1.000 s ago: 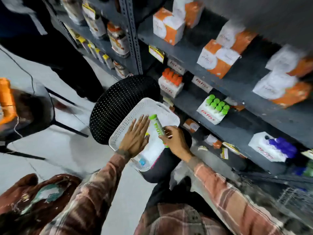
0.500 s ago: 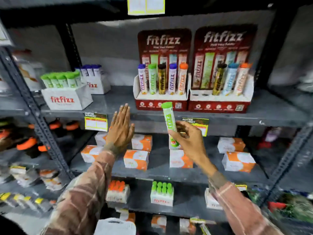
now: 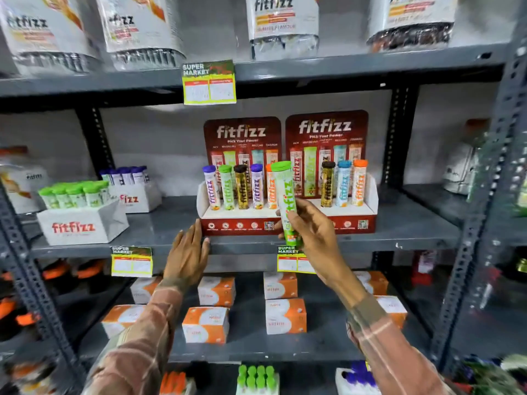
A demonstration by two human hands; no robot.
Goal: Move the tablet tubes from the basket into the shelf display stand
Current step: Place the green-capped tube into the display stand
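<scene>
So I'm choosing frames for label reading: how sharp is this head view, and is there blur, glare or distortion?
Head view: the middle is fairly sharp, so the logo reads on the green-capped tube in the right hand and on the red display stands. The edges smear, the top-shelf pouches look soft, and the rack upright leans from wide-angle distortion. No strong glare; lower shelves are dim.
</scene>
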